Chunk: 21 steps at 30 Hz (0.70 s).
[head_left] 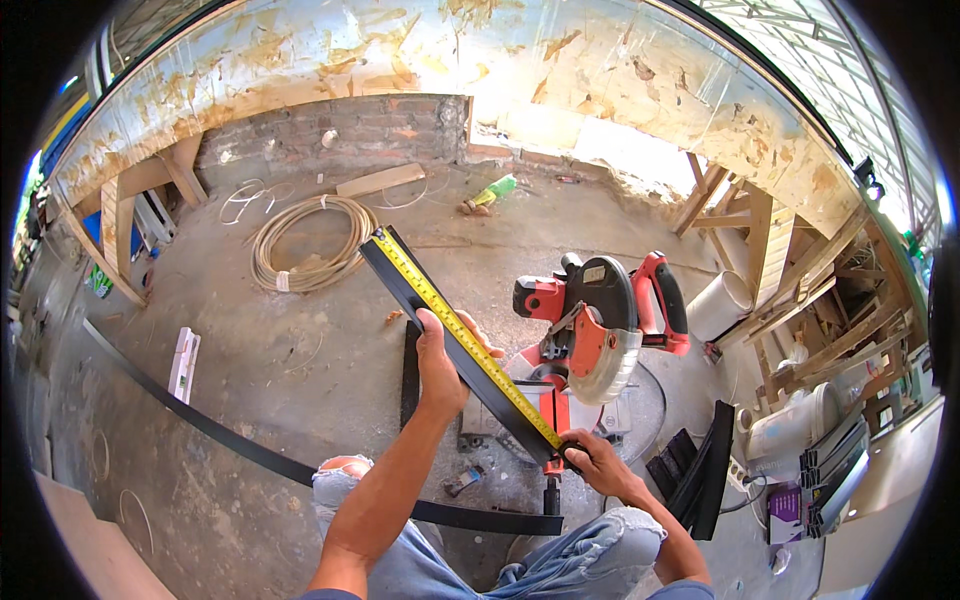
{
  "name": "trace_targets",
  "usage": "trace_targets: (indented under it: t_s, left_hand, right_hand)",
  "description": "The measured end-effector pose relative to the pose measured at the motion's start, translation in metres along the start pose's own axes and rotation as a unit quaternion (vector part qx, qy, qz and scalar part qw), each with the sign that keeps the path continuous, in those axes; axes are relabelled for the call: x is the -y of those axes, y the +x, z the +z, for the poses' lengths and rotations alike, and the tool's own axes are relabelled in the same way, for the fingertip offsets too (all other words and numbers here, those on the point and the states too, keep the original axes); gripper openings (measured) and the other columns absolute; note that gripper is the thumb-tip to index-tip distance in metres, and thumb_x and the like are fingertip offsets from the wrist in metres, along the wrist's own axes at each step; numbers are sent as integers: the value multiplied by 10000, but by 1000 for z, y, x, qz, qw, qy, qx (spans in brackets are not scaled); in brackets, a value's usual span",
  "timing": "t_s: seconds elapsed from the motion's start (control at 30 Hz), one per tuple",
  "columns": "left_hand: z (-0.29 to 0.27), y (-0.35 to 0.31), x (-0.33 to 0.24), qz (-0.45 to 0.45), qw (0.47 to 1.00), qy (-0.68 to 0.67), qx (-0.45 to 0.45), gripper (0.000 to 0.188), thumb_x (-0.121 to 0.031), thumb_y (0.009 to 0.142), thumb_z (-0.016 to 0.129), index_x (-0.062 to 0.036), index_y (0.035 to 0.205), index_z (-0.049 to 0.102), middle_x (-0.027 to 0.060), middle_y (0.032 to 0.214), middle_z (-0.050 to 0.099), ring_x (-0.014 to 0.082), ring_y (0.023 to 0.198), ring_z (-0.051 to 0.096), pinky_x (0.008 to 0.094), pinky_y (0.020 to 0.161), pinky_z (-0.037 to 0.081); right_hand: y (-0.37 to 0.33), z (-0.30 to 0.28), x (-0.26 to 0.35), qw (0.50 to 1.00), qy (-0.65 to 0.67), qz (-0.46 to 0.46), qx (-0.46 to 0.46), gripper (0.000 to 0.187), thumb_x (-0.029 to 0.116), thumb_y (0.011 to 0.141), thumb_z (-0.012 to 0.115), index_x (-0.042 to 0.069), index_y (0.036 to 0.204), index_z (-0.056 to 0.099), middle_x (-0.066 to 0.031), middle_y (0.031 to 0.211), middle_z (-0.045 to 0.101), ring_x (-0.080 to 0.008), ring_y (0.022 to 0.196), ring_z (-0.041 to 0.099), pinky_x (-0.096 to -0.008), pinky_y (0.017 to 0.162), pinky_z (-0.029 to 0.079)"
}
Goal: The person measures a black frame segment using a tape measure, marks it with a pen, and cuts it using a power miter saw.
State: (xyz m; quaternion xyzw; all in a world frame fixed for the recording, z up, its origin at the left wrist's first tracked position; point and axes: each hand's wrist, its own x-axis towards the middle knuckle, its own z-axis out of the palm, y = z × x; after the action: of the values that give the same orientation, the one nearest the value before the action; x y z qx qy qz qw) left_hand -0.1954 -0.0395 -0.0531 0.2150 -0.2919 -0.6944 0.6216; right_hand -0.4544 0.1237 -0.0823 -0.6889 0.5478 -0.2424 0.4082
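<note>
My left hand (pixel 443 372) is closed around the middle of a short black channel-like strip (pixel 490 392), thumb on the near side and fingertips showing past the far side. A yellow tape measure blade (pixel 440 303) lies stretched along the strip, its hooked end at the far tip. At the near end, my right hand (pixel 597 462) grips the dark tape measure case, mostly covered by the fingers. The strip slants above the base of a red and black miter saw (pixel 592 355), which stands on the floor with its head raised.
A long black strip (pixel 250 452) curves across the floor past my knees. Cut black pieces (pixel 700 480) lie at right, near a white bucket (pixel 800 430). Coiled hose (pixel 262 250), a green bottle (pixel 492 192) and a board (pixel 380 180) lie farther off, below a stained panel (pixel 400 60).
</note>
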Motion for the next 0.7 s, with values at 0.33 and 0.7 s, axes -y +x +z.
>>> trace_targets:
  t_s: [0.33, 0.7]
  left_hand:
    - [9, 2, -4, -8, 999, -54, -4, 695, -761, 927, 397, -87, 956, 562, 65, 751, 582, 221, 708, 609, 473, 739, 567]
    - [-51, 21, -114, 107, 982, -152, -37, 548, -596, 972, 536, -51, 920, 553, 70, 787, 516, 230, 787, 509, 403, 816, 460]
  right_hand:
    - [-3, -5, 12, 1000, 2, 18, -16, 305, 180, 993, 552, 3, 1241, 560, -181, 1068, 644, -287, 996, 642, -378, 892, 484]
    - [-11, -54, 60, 960, -226, -79, -143, 400, 314, 934, 635, 119, 1274, 553, -170, 1062, 608, -398, 940, 638, -477, 747, 528]
